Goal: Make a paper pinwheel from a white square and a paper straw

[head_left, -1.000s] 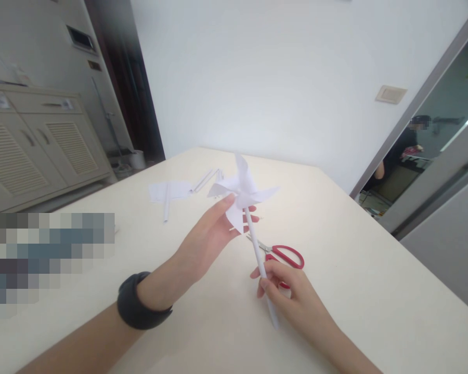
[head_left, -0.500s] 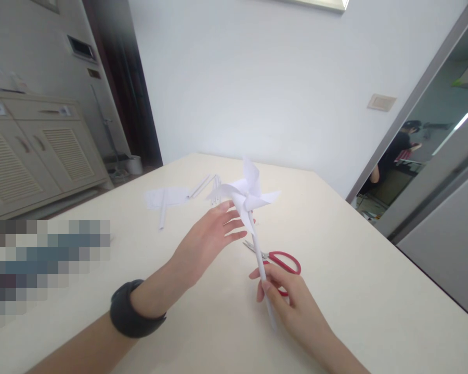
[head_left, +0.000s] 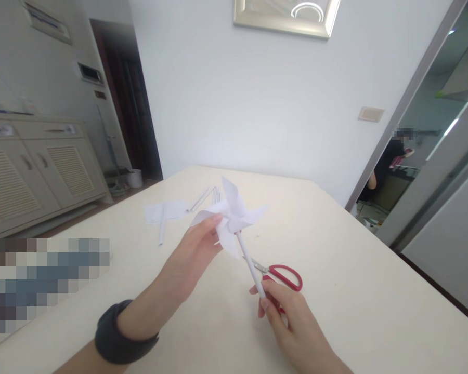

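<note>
A white paper pinwheel (head_left: pixel 234 218) is raised over the table, its stick (head_left: pixel 248 261) slanting down to the right. Wrapped round the lower stick are the fingers of my right hand (head_left: pixel 292 317). My left hand (head_left: pixel 193 254), with a dark band on the wrist, pinches the pinwheel's left blade, thumb in front and the other fingers partly hidden behind. Beneath the stick and just beyond my right hand lie red-handled scissors (head_left: pixel 288 277), partly covered by that hand.
On the cream table (head_left: pixel 354 291), paper sheets (head_left: pixel 154 213), a rolled paper tube (head_left: pixel 161 231) and several thin tubes (head_left: pixel 198 200) lie at the back left. A blurred-out area covers the left edge. Behind the doorway at right stands another person (head_left: pixel 390 161).
My left hand has closed on a blade, having been open beside the pinwheel. The pinwheel head has shifted left and lower in view. The camera has tilted up slightly.
</note>
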The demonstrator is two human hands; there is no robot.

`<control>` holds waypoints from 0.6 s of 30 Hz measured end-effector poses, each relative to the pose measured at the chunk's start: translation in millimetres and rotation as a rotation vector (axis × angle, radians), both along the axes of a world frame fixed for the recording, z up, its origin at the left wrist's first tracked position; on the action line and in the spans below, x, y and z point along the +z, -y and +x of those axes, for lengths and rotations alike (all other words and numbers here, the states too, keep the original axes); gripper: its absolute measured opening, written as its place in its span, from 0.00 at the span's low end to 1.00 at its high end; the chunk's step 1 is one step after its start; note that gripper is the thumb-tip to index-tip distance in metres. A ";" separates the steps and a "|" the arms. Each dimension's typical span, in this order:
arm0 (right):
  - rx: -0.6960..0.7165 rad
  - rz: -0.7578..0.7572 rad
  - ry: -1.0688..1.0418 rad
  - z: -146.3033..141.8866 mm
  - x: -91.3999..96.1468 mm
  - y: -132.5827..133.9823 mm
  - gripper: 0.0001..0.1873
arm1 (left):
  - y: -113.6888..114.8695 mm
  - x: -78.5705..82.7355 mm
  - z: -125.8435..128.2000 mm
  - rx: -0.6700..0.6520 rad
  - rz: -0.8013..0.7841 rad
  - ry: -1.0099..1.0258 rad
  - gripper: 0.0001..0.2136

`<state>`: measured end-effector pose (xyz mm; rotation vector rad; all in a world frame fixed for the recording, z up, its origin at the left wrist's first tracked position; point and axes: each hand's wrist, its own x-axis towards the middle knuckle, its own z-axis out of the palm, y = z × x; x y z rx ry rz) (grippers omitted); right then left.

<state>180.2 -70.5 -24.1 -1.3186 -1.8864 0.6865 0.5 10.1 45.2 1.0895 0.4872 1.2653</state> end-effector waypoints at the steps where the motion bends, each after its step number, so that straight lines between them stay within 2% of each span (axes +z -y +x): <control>1: 0.002 0.002 0.007 -0.3 0.3 0.3 0.11 | 0.1 -0.2 -0.4 -0.002 0.000 -0.001 0.10; 13: -0.008 0.035 0.039 -1.5 -2.8 -0.5 0.12 | 4.8 0.0 2.2 -0.055 -0.050 0.033 0.11; 18: 0.012 0.041 0.025 -1.8 -3.6 -0.5 0.12 | 2.7 -2.8 2.2 -0.015 -0.062 0.015 0.11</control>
